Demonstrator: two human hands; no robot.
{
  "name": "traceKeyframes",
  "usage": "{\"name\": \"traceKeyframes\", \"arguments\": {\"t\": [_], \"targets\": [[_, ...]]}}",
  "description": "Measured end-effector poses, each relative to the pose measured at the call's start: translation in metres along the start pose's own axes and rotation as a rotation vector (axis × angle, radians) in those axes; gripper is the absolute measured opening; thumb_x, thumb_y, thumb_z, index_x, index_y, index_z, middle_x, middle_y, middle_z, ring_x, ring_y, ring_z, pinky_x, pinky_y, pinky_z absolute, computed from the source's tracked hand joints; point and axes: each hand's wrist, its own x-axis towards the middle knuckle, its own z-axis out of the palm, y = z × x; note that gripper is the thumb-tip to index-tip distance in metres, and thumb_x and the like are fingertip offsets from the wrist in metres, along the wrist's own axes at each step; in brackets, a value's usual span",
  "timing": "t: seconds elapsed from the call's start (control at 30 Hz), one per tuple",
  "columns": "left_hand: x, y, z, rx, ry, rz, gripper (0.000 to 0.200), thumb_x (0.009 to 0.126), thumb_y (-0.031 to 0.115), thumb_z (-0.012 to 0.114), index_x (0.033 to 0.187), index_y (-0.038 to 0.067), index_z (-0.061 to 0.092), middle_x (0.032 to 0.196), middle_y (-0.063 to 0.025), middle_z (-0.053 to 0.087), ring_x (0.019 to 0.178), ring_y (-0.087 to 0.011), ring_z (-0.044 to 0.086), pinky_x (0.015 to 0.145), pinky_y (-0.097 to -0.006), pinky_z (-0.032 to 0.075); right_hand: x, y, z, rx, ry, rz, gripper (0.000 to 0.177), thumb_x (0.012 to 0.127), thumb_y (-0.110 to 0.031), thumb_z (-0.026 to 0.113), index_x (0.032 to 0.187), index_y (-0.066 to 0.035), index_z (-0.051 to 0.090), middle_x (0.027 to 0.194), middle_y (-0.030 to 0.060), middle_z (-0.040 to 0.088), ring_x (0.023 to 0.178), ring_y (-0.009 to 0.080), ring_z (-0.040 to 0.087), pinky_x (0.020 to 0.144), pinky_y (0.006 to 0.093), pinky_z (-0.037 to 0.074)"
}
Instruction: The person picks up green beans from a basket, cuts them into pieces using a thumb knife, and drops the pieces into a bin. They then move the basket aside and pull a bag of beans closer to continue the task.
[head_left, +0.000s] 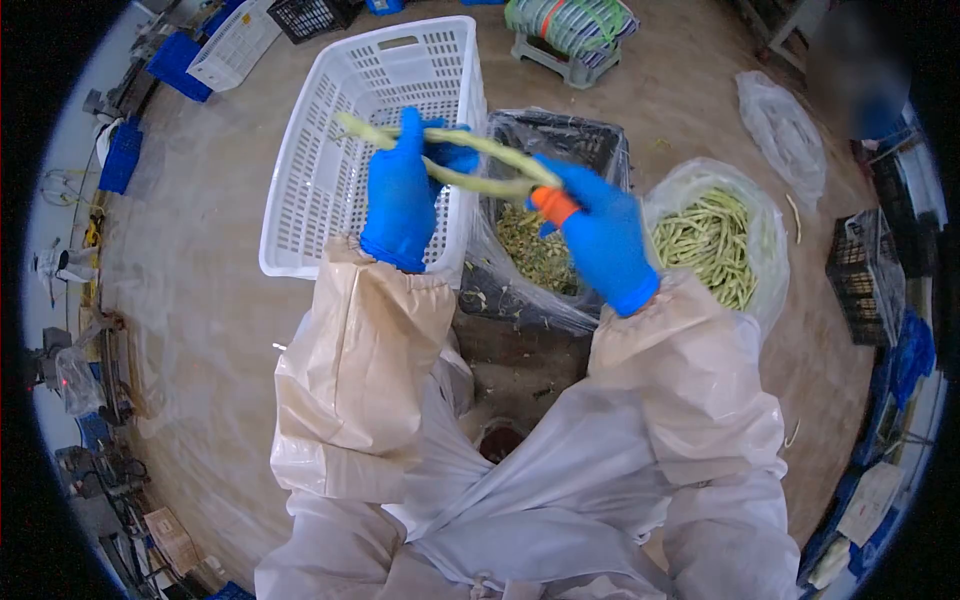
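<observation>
Two pale green long beans (505, 154) stretch between my hands, slightly blurred. My left hand (402, 195), in a blue glove, is closed around them near one end, over the white crate (285, 190). At their other end, my right hand (608, 235) pinches them; it wears a blue glove with an orange band around a finger. Under the right hand stands a black crate (605, 140) lined with clear plastic, holding green-brown trimmings (530, 245). To its right, a clear plastic bag (770, 265) is full of long green beans (708, 245).
A low grey stool (575, 70) with a striped bundle (570, 25) stands at the back. A crumpled plastic bag (785, 130) lies on the floor at right, near a black crate (865, 270). Blue crates (122, 158) and equipment line the left wall.
</observation>
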Motion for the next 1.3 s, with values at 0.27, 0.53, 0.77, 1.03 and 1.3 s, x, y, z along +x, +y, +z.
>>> {"name": "traceKeyframes", "arguments": {"t": [0.27, 0.53, 0.77, 1.03, 1.3], "targets": [[-0.022, -0.011, 0.032, 0.784, -0.133, 0.420, 0.032, 0.072, 0.021, 0.073, 0.098, 0.005, 0.063, 0.076, -0.0057, 0.063, 0.071, -0.0224, 0.061, 0.065, -0.0304, 0.047, 0.025, -0.013, -0.049, -0.009, -0.150, 0.109, 0.024, 0.081, -0.007, 0.055, 0.102, 0.002, 0.062, 0.077, 0.0105, 0.065, 0.060, 0.0133, 0.059, 0.051, 0.0262, 0.049], [-0.029, -0.012, 0.036, 1.025, -0.260, 0.260, 0.029, 0.072, 0.019, 0.075, 0.094, 0.003, 0.066, 0.078, -0.0087, 0.064, 0.070, -0.0156, 0.058, 0.066, -0.0305, 0.045, 0.022, -0.027, -0.049, 0.138, -0.316, 0.219, 0.025, 0.082, -0.006, 0.056, 0.104, 0.004, 0.061, 0.085, 0.0112, 0.065, 0.066, 0.0142, 0.060, 0.053, 0.0270, 0.051], [-0.023, -0.014, 0.026, 1.109, -0.212, 0.311, 0.031, 0.076, 0.029, 0.070, 0.095, 0.004, 0.066, 0.076, -0.0147, 0.064, 0.065, -0.0212, 0.060, 0.062, -0.0339, 0.045, 0.028, -0.019, -0.055, -0.265, 0.057, -0.254, 0.026, 0.083, -0.011, 0.061, 0.108, -0.006, 0.062, 0.092, 0.0095, 0.064, 0.076, 0.0173, 0.060, 0.068, 0.0296, 0.049], [-0.028, -0.006, 0.030, 1.262, -0.249, 0.259, 0.032, 0.077, 0.035, 0.067, 0.092, 0.007, 0.067, 0.073, -0.0179, 0.061, 0.065, -0.0328, 0.059, 0.059, -0.0389, 0.044, 0.020, -0.010, -0.048, -0.701, -0.051, -0.420, 0.021, 0.076, -0.009, 0.059, 0.097, -0.010, 0.064, 0.084, 0.0133, 0.060, 0.074, 0.0318, 0.059, 0.063, 0.0398, 0.047], [-0.025, -0.007, 0.026, 1.307, -0.295, 0.210, 0.030, 0.075, 0.035, 0.069, 0.095, 0.012, 0.069, 0.076, -0.0169, 0.063, 0.068, -0.0314, 0.061, 0.062, -0.0384, 0.047, 0.015, -0.013, -0.047, -0.778, -0.098, -0.393, 0.014, 0.075, -0.009, 0.058, 0.088, -0.008, 0.064, 0.081, 0.0139, 0.060, 0.071, 0.0328, 0.059, 0.061, 0.0413, 0.047]]}}
